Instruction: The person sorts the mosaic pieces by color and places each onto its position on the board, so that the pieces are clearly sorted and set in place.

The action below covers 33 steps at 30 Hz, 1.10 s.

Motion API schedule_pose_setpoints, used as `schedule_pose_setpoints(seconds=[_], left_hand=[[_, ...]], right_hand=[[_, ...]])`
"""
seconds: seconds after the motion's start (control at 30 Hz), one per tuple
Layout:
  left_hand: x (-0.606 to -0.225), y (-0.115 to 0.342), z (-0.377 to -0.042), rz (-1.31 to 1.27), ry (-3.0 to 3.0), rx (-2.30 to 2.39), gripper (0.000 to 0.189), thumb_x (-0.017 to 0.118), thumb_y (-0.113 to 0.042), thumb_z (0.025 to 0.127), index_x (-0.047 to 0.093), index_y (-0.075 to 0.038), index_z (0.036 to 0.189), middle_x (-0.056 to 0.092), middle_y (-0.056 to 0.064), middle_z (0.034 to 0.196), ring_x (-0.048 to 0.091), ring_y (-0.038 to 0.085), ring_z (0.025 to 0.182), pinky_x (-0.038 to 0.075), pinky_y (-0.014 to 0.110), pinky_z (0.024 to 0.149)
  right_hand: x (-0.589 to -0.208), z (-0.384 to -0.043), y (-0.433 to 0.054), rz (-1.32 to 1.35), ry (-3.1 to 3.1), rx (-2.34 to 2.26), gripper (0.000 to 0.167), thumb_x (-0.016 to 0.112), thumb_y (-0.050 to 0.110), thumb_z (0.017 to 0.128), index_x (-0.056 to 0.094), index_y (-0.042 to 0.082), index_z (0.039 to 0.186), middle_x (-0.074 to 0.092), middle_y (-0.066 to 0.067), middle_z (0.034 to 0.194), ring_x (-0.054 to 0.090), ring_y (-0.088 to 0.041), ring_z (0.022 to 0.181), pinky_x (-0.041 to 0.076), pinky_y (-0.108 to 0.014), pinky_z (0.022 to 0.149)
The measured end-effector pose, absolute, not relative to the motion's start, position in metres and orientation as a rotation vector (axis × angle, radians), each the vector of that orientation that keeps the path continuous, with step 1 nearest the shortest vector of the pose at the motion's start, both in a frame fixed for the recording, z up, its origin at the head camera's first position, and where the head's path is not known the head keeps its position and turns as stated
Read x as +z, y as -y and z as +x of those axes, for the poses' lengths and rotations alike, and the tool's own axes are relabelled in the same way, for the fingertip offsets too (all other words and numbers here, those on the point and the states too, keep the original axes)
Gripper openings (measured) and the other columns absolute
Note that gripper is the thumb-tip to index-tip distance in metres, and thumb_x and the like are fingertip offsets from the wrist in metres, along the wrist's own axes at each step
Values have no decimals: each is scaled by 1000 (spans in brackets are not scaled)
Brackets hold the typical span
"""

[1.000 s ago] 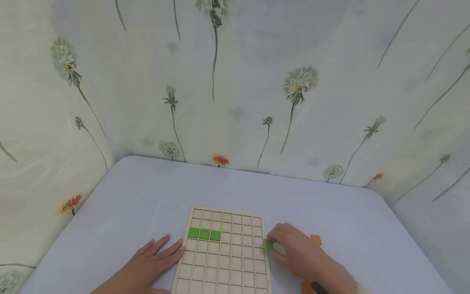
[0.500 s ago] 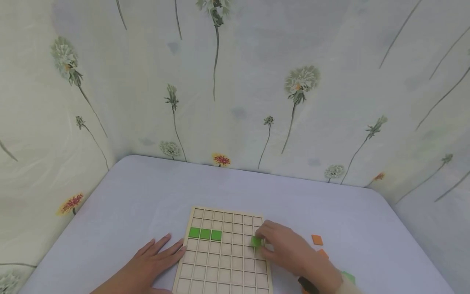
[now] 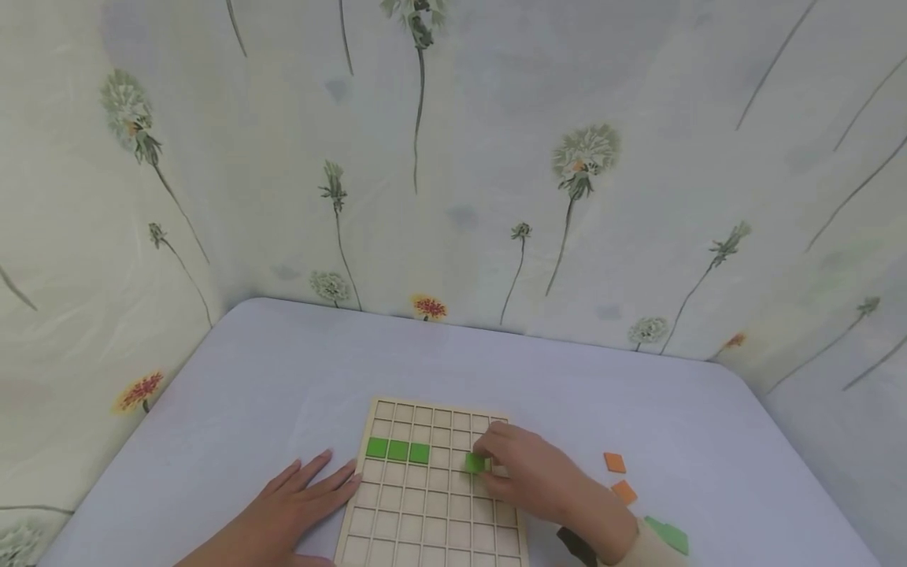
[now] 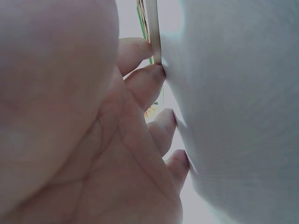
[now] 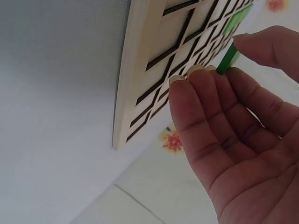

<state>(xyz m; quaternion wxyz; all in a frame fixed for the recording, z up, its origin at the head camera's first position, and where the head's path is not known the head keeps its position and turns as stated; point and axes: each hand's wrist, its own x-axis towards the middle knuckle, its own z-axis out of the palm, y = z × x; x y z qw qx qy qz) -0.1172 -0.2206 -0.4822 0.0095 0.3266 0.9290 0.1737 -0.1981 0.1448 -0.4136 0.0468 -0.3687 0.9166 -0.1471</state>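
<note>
A wooden grid board (image 3: 446, 504) lies on the white table, with green square tiles (image 3: 398, 451) filling three side-by-side cells near its upper left. My right hand (image 3: 534, 472) pinches another green tile (image 3: 475, 462) between thumb and fingers, over the right part of the board. In the right wrist view that tile (image 5: 227, 59) is held on edge at the fingertips, close over the grid. My left hand (image 3: 290, 508) rests on the table with fingers spread, and its fingertips (image 4: 156, 71) touch the board's left edge.
To the right of the board lie orange square tiles (image 3: 615, 462) and a few overlapping light green pieces (image 3: 668, 535). A dark strap (image 3: 577, 546) shows at the right wrist. Flower-patterned cloth (image 3: 460, 157) hangs behind the table (image 3: 283, 370).
My right hand has carried the green tile leftward from the board's right edge to over its cells, uncovering orange and light green pieces behind it. The left hand stays in place.
</note>
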Motion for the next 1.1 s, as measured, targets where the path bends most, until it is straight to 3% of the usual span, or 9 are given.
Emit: schedule_pose_setpoints(seconds=[1.1], left_hand=[[-484, 223, -118, 1057, -2938, 523, 93, 59, -76, 90, 50, -12, 157, 47, 4, 162, 41, 44, 146, 38, 67, 106]], right_hand=[[-430, -215, -106, -1121, -2812, -370, 13, 74, 15, 96, 77, 11, 109, 65, 7, 101, 61, -4, 89, 56, -26, 78]])
